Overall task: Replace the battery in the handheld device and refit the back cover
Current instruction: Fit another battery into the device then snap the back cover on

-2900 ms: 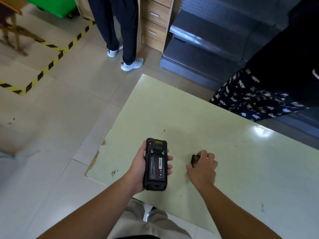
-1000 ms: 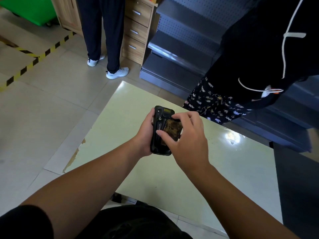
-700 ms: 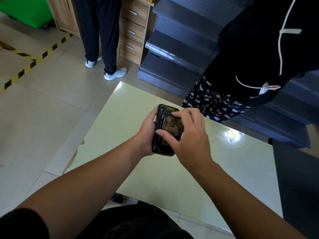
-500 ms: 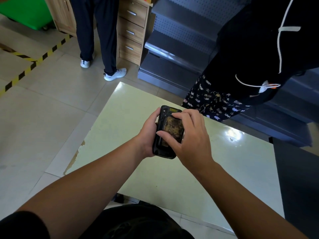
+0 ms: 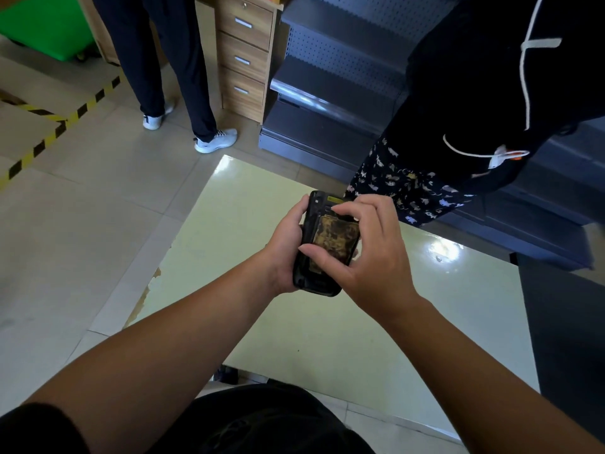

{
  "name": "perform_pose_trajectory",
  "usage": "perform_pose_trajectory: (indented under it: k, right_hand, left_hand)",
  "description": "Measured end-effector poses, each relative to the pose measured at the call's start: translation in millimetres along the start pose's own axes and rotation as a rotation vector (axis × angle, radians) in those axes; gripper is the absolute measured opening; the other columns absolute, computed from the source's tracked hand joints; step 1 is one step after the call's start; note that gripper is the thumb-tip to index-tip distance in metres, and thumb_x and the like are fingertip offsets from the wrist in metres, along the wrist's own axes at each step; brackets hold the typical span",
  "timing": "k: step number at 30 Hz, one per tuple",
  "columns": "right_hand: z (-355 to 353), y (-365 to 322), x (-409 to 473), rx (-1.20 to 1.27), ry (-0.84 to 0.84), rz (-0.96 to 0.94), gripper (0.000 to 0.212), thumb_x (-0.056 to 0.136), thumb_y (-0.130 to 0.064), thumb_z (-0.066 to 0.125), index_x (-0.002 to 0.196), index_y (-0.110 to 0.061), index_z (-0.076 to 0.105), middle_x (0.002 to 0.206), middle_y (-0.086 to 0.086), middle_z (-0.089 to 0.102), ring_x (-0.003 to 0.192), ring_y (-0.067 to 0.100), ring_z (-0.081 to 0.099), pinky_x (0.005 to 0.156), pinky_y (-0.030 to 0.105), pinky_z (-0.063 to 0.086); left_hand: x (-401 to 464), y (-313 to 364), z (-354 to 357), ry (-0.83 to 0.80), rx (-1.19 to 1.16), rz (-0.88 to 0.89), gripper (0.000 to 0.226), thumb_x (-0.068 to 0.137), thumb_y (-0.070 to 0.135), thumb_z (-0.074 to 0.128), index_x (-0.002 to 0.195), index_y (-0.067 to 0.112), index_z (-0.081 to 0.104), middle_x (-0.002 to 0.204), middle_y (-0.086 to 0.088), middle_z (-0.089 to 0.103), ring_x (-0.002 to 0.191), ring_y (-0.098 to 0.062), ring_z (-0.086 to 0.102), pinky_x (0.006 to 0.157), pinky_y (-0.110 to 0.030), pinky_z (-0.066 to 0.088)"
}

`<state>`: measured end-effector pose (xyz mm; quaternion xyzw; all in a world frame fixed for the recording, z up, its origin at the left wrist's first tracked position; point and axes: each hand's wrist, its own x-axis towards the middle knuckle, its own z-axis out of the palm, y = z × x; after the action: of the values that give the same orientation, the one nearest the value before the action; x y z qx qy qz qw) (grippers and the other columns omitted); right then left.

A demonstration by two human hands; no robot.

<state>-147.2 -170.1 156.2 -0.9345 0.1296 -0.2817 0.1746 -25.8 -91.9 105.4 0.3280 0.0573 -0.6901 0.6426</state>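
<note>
Gripping the device (image 5: 316, 257), both hands (left (image 5: 284, 244), right (image 5: 366, 253)) hover above a pale-green table (image 5: 360, 339), tiled floor (image 5: 82, 224) around.

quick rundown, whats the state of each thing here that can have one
black handheld device: back up, held above the table
worn brownish back cover: laid over the bay, seating unclear
left hand: gripping the device's side
right hand: fingertips pinching the cover
wooden drawer cabinet: drawers shut

Tiled room with a pale green table

Beige floor tiles (image 5: 82, 224) carry yellow-black hazard tape (image 5: 49, 132); a wooden drawer unit (image 5: 244, 57) stands beside dark grey perforated shelving (image 5: 334, 80). The table (image 5: 425, 322) (its left edge chipped) reflects a bright light; something green (image 5: 42, 24) sits far left.
</note>
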Motion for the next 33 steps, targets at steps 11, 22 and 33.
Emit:
perform_pose_trajectory:
  k: [11, 22, 33]
  right_hand:
    - [4, 9, -13, -0.019, -0.044, 0.068, 0.064, 0.082, -0.061, 0.073, 0.115, -0.007, 0.062, 0.113, 0.007, 0.055, 0.107, 0.024, 0.052, 0.093, 0.045, 0.046]
    - [9, 9, -31, -0.222, 0.006, 0.035, 0.037, 0.101, -0.041, 0.059, 0.12, -0.011, 0.07, 0.107, 0.01, 0.059, 0.1, 0.026, 0.052, 0.088, 0.043, 0.043]
    - [9, 11, -32, 0.639, -0.116, 1.023, 0.061, 0.085, -0.055, 0.076, 0.132, -0.021, 0.058, 0.128, -0.008, 0.064, 0.113, 0.008, 0.064, 0.097, 0.035, 0.056]
  left_hand:
    - [-4, -3, 8, -0.037, 0.107, -0.012, 0.07, 0.082, 0.077, 0.052, 0.077, 0.013, 0.08, 0.076, -0.007, 0.077, 0.069, -0.025, 0.074, 0.06, -0.032, 0.061]
    - [-4, -10, 6, 0.006, 0.147, 0.009, 0.073, 0.082, 0.081, 0.049, 0.093, 0.016, 0.081, 0.086, -0.009, 0.079, 0.077, -0.028, 0.075, 0.065, -0.035, 0.062]
    - [-7, -29, 1, -0.008, 0.2, 0.103, 0.039, 0.087, 0.045, 0.06, 0.106, 0.017, 0.08, 0.106, -0.008, 0.079, 0.09, -0.022, 0.075, 0.074, -0.033, 0.062]
